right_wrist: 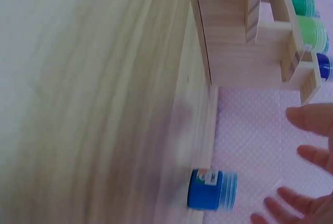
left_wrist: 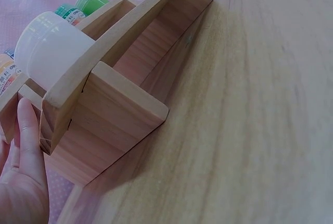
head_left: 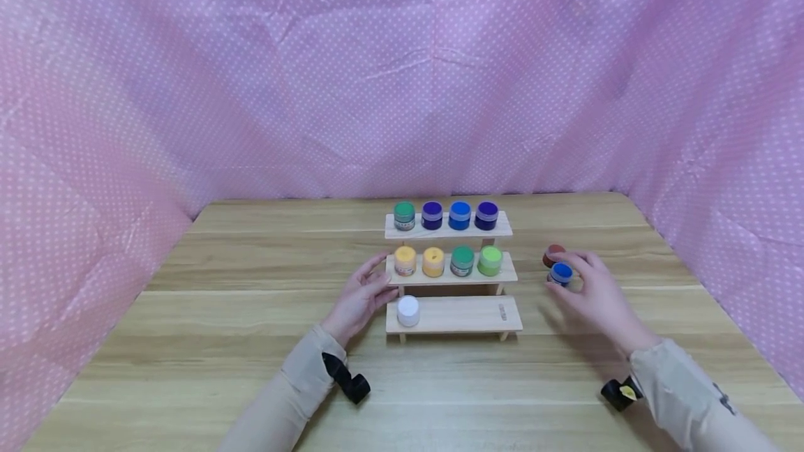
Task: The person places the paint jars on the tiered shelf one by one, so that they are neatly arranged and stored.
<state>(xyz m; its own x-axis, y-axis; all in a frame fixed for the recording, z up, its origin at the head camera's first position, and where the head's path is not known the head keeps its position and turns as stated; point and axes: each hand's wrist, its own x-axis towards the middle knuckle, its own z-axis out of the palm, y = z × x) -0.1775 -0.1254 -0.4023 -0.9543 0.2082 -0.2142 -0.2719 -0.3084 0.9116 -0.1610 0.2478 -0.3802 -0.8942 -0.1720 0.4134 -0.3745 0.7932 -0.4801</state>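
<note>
A three-tier wooden step rack [head_left: 465,316] holds small paint jars. My left hand [head_left: 359,302] rests at its left end, fingers nearly straight along the middle tier, as the left wrist view shows too. On the lowest tier near it stands a white jar [head_left: 408,311]. To the right of the rack, my right hand [head_left: 593,295] hovers with thumb and fingers spread around a blue jar [head_left: 561,273]. In the right wrist view this blue jar [right_wrist: 210,189] stands upright on the table, apart from the fingertips. A dark red jar [head_left: 553,254] stands just behind it, partly covered by my fingers.
The middle tier carries two yellow-orange jars, a green jar [head_left: 462,261] and a light green jar [head_left: 490,260]. Green, purple and blue jars line the top tier [head_left: 408,234]. Pink dotted cloth [head_left: 402,89] hangs behind and beside the wooden table [head_left: 251,284].
</note>
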